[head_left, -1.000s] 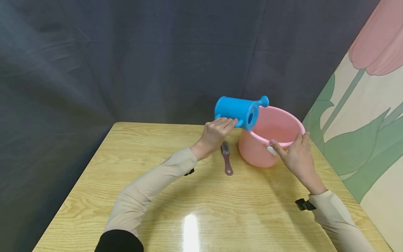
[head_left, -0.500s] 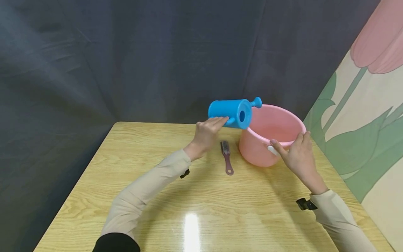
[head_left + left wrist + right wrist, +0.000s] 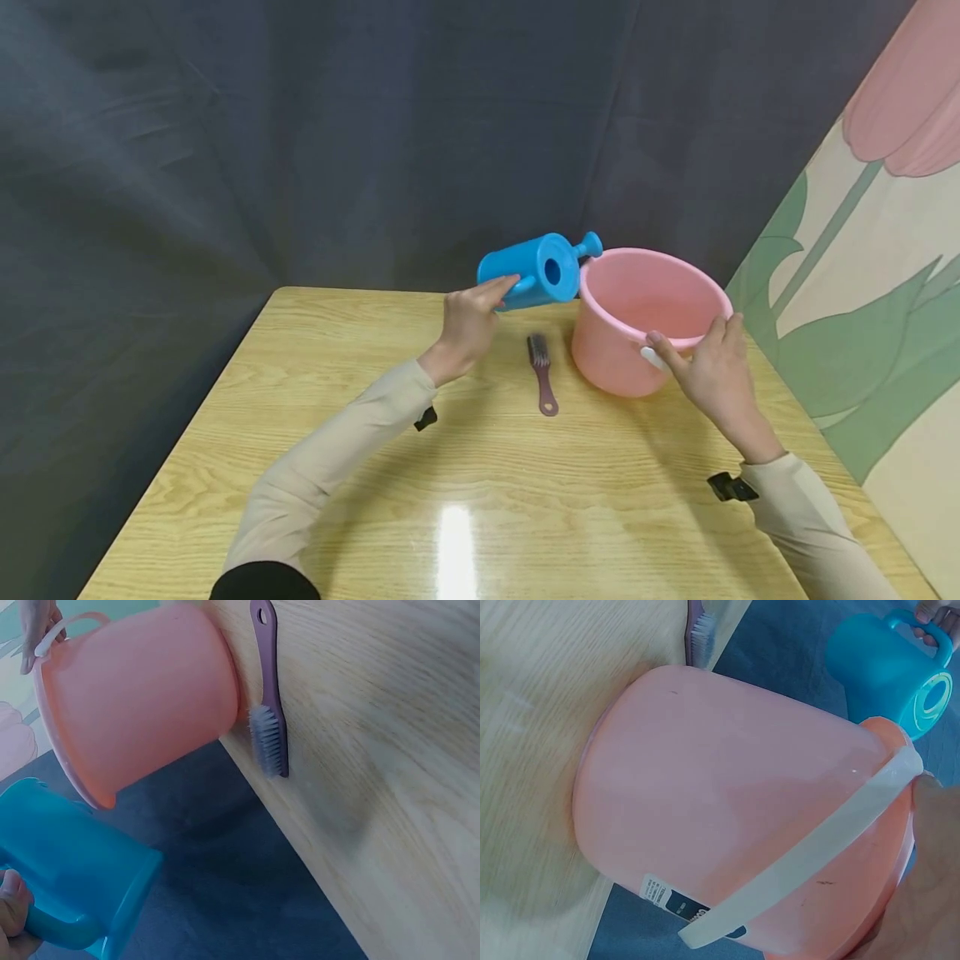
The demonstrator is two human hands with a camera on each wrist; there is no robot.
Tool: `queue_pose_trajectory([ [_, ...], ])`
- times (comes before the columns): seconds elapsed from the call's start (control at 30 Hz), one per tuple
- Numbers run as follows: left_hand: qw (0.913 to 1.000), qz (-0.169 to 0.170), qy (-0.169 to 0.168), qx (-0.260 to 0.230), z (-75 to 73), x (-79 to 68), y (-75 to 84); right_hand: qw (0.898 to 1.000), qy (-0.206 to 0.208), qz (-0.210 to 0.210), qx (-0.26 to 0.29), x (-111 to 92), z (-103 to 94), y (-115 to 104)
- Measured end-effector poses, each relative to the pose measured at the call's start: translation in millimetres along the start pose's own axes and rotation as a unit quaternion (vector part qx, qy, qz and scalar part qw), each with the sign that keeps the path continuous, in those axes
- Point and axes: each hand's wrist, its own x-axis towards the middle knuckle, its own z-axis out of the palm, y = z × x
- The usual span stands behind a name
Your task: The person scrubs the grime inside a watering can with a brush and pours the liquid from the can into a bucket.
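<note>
In the head view my left hand (image 3: 471, 321) grips the handle of a blue watering can (image 3: 517, 265). The can is tipped on its side in the air, its round opening facing right and its spout head just by the left rim of a pink bucket (image 3: 618, 358). My right hand (image 3: 718, 379) holds the bucket's near right rim, thumb and fingers spread along it. The right wrist view shows the bucket's white handle (image 3: 802, 851) hanging down its side. The left wrist view catches only part of the left hand's fingers (image 3: 13, 907) at the can's handle.
A purple-handled brush (image 3: 543, 375) lies on the wooden table (image 3: 420, 483), left of the bucket. Behind the table hangs a dark curtain (image 3: 420, 142). A wall painted with flowers (image 3: 862, 333) borders the right side.
The left hand has drawn the watering can leftward, from over the bucket's rim to beside it, turning its opening more toward me. The right hand stays on the rim.
</note>
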Motion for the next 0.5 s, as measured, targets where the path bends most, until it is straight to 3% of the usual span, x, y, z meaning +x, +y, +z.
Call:
queue_pose_trajectory([
  [0.37, 0.9960, -0.078, 0.021, -0.039, -7.9, -11.1, -14.5, 1.000, 0.013, -0.010, 0.001, 0, 1.4, -1],
  [0.5, 0.9947, -0.088, 0.024, -0.047, -11.6, -15.8, -18.4, 1.000, 0.018, -0.018, -0.001, -1, 3.8, -2],
])
